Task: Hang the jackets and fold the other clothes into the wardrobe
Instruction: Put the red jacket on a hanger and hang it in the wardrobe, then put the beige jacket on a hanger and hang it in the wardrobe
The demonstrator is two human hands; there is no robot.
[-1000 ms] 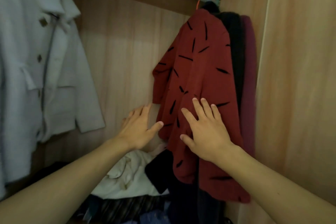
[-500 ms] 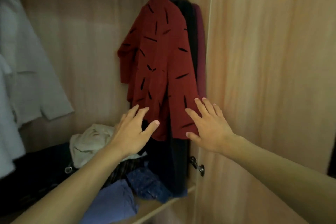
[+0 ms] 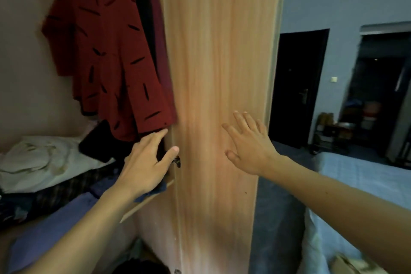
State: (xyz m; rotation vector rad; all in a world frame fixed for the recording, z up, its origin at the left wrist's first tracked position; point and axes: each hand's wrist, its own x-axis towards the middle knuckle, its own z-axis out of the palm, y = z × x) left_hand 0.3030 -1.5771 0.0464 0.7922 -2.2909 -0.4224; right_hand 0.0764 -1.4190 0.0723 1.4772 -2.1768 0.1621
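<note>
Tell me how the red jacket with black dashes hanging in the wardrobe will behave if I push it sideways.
The red jacket with black dashes is probably floppy: its hem falls in soft folds. Hanging from above the view, it would likely swing rather than resist. It lies against the dark garment beside it, so both may shift together.

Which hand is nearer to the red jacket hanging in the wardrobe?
Left. The left hand reaches just under the hem of the red jacket, fingertips close to it. The right hand is spread open over the wardrobe door, off to the jacket's right.
</note>
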